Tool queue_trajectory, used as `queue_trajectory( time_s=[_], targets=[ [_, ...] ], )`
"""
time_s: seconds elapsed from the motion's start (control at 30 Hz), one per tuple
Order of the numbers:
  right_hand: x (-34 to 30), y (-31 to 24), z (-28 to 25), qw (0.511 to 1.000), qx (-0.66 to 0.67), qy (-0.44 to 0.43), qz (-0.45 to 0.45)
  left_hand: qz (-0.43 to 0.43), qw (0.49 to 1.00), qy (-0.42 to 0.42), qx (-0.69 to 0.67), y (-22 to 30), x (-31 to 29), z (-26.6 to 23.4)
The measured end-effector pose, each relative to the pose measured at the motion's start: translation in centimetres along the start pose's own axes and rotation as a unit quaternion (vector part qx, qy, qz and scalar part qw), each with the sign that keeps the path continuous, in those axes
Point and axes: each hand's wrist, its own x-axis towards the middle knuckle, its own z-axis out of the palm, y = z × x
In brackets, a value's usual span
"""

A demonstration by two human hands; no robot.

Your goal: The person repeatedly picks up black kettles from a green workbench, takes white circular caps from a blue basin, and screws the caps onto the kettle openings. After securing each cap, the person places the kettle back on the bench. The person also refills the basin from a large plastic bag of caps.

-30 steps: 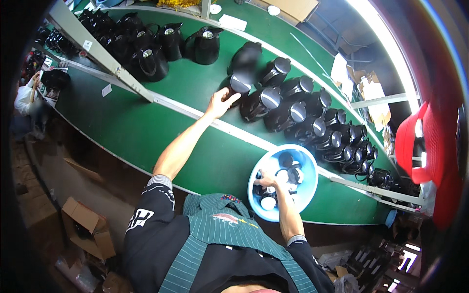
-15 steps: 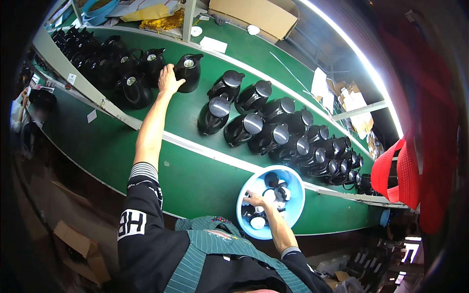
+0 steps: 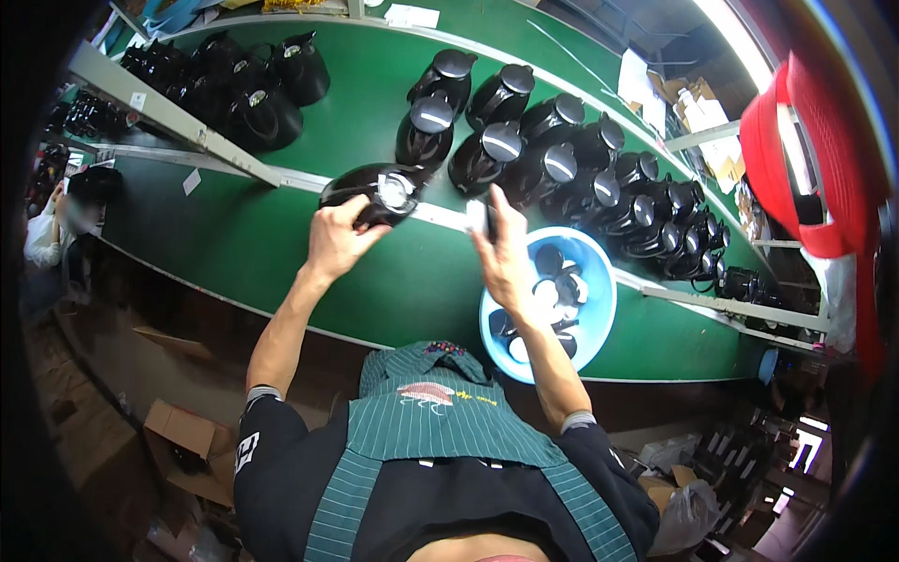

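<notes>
My left hand [image 3: 337, 242] grips a glossy black vacuum jug [image 3: 354, 184] by its handle side. The jug is tilted over the rail at the belt's near edge, its silvery open mouth turned to me. My right hand [image 3: 507, 258] pinches a black-and-white jug lid [image 3: 482, 219], slightly blurred, a short way right of the jug. Below this hand a light blue basin [image 3: 608, 286] holds several loose black and white lids [image 3: 565, 290]. Several jugs with lids on [image 3: 500, 143] stand to the right, while a group of jugs without lids [image 3: 265, 117] stands at the far left.
A pale metal rail [image 3: 309, 180] runs along the green belt [image 3: 370, 94]. A red strap-like object [image 3: 796, 159] hangs at the upper right. An open cardboard box [image 3: 192, 440] lies low on the left. Another person [image 3: 47, 234] is at the far left.
My left hand has brought one jug from the far side toward me and tilted it. My right hand has come up out of the basin with a lid. The view has shifted.
</notes>
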Motion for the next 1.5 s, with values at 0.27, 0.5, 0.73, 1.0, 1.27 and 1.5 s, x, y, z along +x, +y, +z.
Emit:
queue_trajectory(
  time_s=[0.27, 0.5, 0.73, 1.0, 1.27, 1.5],
  targets=[
    [-1.7, -2.8, 2.1, 0.976, -0.165, -0.043, -0.137, 0.092, 0.992, -0.079, 0.044, 4.6, -3.5, 1.6],
    [-1.9, -3.1, -1.3, 0.990, 0.039, -0.125, 0.053, 0.126, 0.980, -0.106, 0.111, 6.2, -4.5, 2.8],
    [-2.1, 1.9, -1.0, 0.884, 0.024, -0.285, 0.370, 0.150, 0.967, -0.136, 0.154, 5.1, -5.2, 3.7],
    [-3.4, -0.8, -1.8, 0.984, -0.043, -0.174, 0.009, 0.132, 0.967, -0.153, 0.152, 5.3, -5.6, 3.8],
    [-4.7, 0.7, -1.6, 0.963, -0.169, -0.045, -0.206, 0.124, 0.970, -0.152, 0.140, 5.4, -5.8, 4.3],
    [-6.2, 0.4, 1.0, 0.943, 0.229, -0.134, 0.200, 0.182, 0.970, -0.087, 0.134, 6.0, -7.2, 5.8]
  ],
)
